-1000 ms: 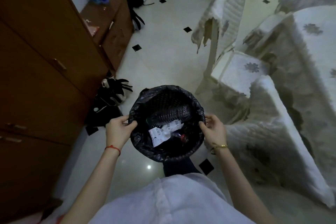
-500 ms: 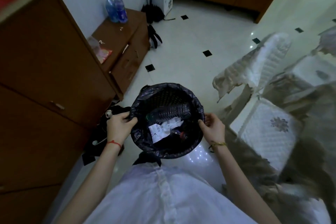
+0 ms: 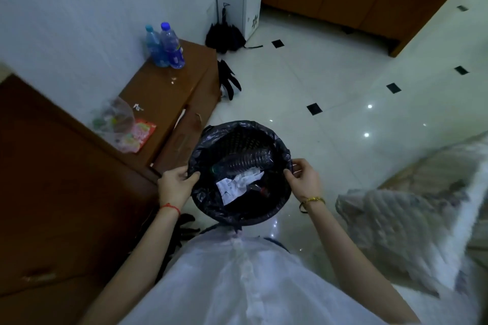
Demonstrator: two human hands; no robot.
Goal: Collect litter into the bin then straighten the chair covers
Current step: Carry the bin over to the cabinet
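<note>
Evidently, my left hand [image 3: 175,187] and right hand [image 3: 303,182] gripped opposite rims of the bin [image 3: 240,171], with the litter bag [image 3: 116,124] lying forward-left, nearer my left.

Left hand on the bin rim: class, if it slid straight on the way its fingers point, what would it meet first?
Probably the clear plastic bottle lying inside the bin; the left hand points across the opening, though depth is unclear.

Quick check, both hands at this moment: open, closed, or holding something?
Left hand: closed, gripping the left rim of the bin.
Right hand: closed, pinching the bin's right rim.
</note>
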